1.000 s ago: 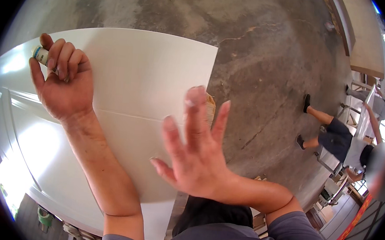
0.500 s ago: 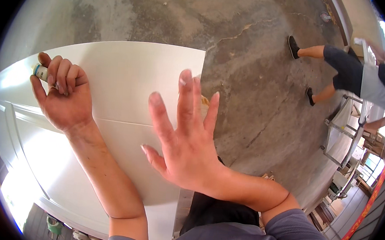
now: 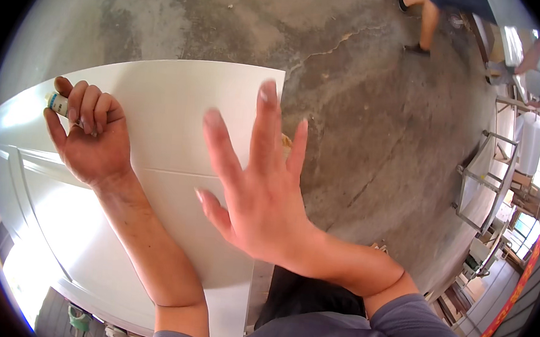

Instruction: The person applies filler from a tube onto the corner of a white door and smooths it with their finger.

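My left hand point(image 3: 100, 138) is palm up over the white panel, its fingers curled round a small tube point(image 3: 58, 103) that is pale with a blue mark. One end of the tube sticks out between thumb and fingers; the rest is hidden. My right hand point(image 3: 264, 199) hovers near the panel's right edge, back upward, fingers spread, holding nothing. Beneath both arms lies the large glossy white panel point(image 3: 179, 118), with moulded grooves on its left part. A small yellowish-brown patch point(image 3: 286, 146) shows by the panel's edge, partly covered by my right fingers; I cannot tell what it is.
Beyond the panel stretches a stained, cracked concrete floor point(image 3: 362, 100). A person in dark shorts point(image 3: 447, 0) stands or walks at the upper right. A metal-framed cart point(image 3: 485, 177) is on the right, with wood pieces behind it. Something green point(image 3: 78, 319) sits at lower left.
My right hand has shifted slightly up and left, its fingers still spread. My left hand has barely moved. The other person has moved away toward the top right, leaving the cart.
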A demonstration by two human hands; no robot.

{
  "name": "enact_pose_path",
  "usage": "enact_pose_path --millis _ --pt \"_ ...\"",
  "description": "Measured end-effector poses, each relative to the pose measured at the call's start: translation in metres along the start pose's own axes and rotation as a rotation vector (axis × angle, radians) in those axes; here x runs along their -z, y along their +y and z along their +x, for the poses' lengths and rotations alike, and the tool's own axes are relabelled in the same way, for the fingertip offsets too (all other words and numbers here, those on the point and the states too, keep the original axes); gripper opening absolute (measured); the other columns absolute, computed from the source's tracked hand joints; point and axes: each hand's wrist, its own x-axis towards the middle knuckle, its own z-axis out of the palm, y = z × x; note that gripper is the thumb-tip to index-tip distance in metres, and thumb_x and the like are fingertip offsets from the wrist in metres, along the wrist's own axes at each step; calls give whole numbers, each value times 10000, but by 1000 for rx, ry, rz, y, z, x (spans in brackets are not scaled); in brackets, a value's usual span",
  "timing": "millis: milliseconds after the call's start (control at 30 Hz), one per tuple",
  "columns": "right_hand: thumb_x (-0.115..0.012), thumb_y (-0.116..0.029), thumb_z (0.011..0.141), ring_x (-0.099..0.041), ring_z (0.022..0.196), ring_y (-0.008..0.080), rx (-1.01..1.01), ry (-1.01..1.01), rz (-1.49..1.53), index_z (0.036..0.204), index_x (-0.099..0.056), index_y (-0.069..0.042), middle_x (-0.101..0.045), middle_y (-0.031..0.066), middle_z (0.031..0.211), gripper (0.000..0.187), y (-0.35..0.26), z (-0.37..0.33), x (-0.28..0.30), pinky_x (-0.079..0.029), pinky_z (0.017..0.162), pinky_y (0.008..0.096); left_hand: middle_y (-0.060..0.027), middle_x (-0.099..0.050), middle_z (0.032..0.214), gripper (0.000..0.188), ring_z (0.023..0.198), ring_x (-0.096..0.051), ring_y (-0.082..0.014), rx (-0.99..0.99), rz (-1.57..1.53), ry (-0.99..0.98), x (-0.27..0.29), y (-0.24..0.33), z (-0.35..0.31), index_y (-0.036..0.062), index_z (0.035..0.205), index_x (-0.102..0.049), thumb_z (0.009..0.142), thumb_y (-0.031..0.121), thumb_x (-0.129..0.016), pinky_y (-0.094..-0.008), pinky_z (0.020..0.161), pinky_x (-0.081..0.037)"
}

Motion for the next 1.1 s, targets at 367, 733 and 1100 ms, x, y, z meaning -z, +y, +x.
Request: enact_pose_path --millis 367,733,1100 --pt "-680 -338 983 -97 1587 561 58 244 91 1708 -125 -106 21 362 1725 942 39 50 -2 -177 1215 705 2 -443 782 374 619 -361 -110 -20 18 -7 3 7 -1 -24 1294 -604 1043 254 -616 -278 571 -296" --pt "-358 -453 1155 41 1649 324 -142 253 1427 1652 216 -19 203 205 1758 874 89 7 -58 -16 1313 427 -8 -429 760 356 587 -356 -114 -37 58 9 -1 -2 1 -38 1255 -588 1066 262 -548 -284 543 -297" --pt "-298 -425 1172 -3 1652 261 -285 238 1339 1672 136 -5 64 187 1784 784 83 44 -40 -94 1312 364 -9 -449 789 397 618 -374 -112 -13 54 -35 4 1 2 -49 1307 -579 1044 247 -609 -281 565 -304"
